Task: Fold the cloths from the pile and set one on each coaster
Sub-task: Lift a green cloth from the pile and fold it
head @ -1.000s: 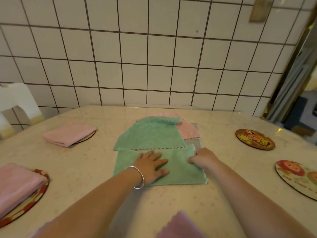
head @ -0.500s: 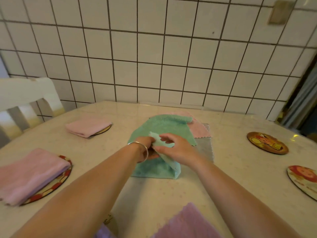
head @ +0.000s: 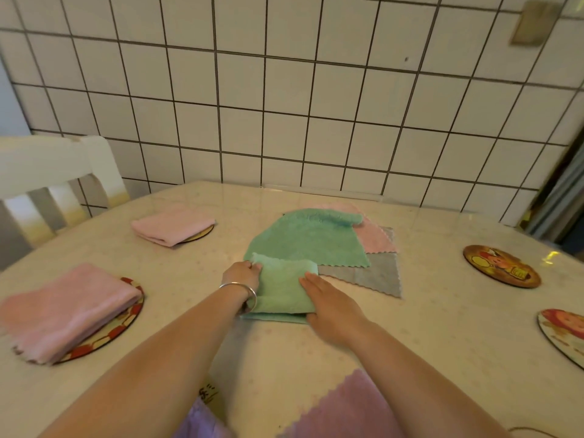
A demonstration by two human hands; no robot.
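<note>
Folded green cloth (head: 282, 287) — both hands (flat right (head: 330, 306)) on it

A folded green cloth (head: 282, 287) lies on the table (head: 426, 327), just in front of the pile (head: 335, 245). The left hand (head: 241, 275) pinches its left edge; the right hand (head: 330, 306) rests flat on its right side. Folded pink cloths (head: 64, 308) cover two left coasters (head: 126, 324); two right coasters (head: 501, 266) are bare.
</note>
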